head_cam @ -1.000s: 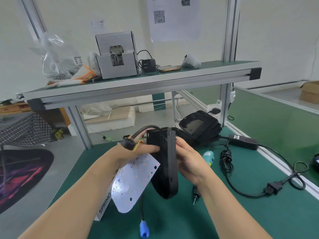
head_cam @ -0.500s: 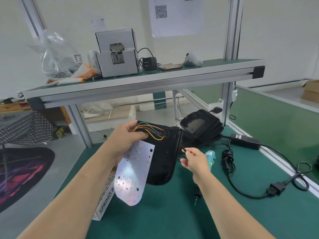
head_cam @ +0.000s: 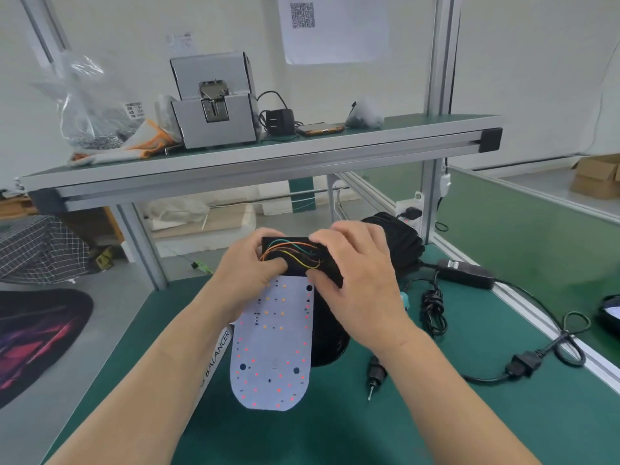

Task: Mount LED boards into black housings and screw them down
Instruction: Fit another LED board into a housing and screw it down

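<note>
Over the green bench (head_cam: 436,431), left hand (head_cam: 248,273) and right hand (head_cam: 355,280) are gripping the black housing (head_cam: 330,344), seemingly tucking wires (head_cam: 292,250). LED board (head_cam: 271,347) is dangling just below the housing, needing seating next, I reckon.

Screwdriver (head_cam: 377,374) and cable coil (head_cam: 436,307) crowding mat (head_cam: 335,437) at right; box (head_cam: 218,347) hemming left; housing stack (head_cam: 409,241) blocking behind; shelf (head_cam: 268,159) capping overhead; near edge lying open.

Both forearms reach fwd & converge, L hand (head_cam: 248,266) and R hand (head_cam: 355,280) close together, fingers + thumbs curled, each gripping the black housing (head_cam: 330,344) btw them.
</note>
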